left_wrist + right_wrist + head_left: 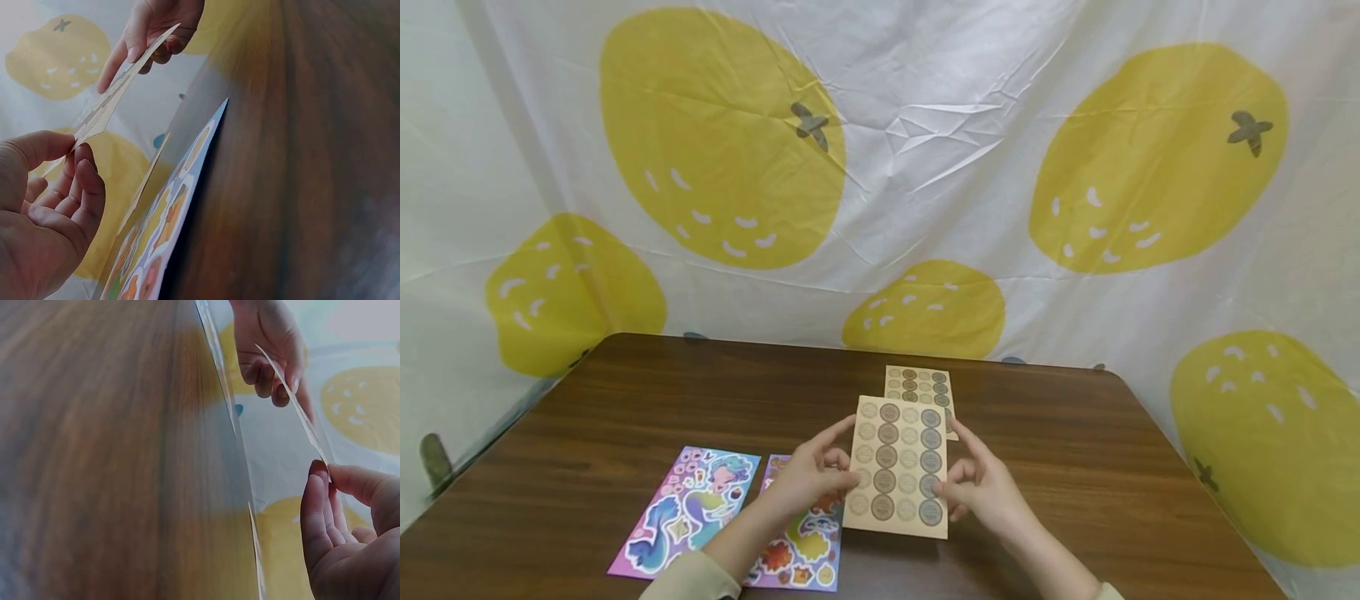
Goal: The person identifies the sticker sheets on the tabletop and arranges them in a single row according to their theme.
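A tan sticker sheet (898,467) with rows of round brown and grey seals is held up above the table, its face toward the head camera. My left hand (815,473) pinches its left edge between thumb and fingers. On the opposite edge, my right hand (985,486) grips it the same way. Seen from the left wrist, the sheet (119,87) is nearly edge-on and bends slightly. Behind it lies a second tan sticker sheet (917,382), partly covered by the held one.
Left of the hands lies a mermaid sticker sheet (681,517) in pink and blue. Beside it another colorful sticker sheet (801,554) is partly hidden under my left arm. The dark wooden table (1097,500) ends at a white curtain (940,183) printed with yellow fruit.
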Tool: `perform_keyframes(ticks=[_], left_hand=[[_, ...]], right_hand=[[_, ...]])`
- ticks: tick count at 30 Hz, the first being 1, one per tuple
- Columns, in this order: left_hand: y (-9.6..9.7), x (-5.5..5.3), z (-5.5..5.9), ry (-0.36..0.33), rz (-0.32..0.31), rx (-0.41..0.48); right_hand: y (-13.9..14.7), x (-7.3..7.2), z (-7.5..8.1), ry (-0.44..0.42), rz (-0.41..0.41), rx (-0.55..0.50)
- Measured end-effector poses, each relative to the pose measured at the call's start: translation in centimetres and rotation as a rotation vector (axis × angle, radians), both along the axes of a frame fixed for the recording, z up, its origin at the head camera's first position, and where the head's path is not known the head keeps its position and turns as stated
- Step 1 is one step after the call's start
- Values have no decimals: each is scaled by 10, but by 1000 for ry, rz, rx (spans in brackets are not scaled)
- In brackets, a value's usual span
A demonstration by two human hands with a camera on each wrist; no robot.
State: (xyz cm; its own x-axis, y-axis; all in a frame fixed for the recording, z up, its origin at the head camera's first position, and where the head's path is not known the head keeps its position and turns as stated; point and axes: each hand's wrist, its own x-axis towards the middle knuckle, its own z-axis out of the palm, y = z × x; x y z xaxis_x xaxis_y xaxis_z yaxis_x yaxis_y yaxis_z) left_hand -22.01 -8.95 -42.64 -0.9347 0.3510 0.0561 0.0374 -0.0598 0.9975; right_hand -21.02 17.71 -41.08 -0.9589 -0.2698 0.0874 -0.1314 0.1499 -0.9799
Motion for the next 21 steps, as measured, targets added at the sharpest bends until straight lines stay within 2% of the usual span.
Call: perform_keyframes(ticks=[14,21], left_hand=[[2,3,-1,15,-54,-21],[3,3,-4,34,-63,-27]], right_hand=[[5,7,1,-17,27,22],[9,7,0,-32,85,21]])
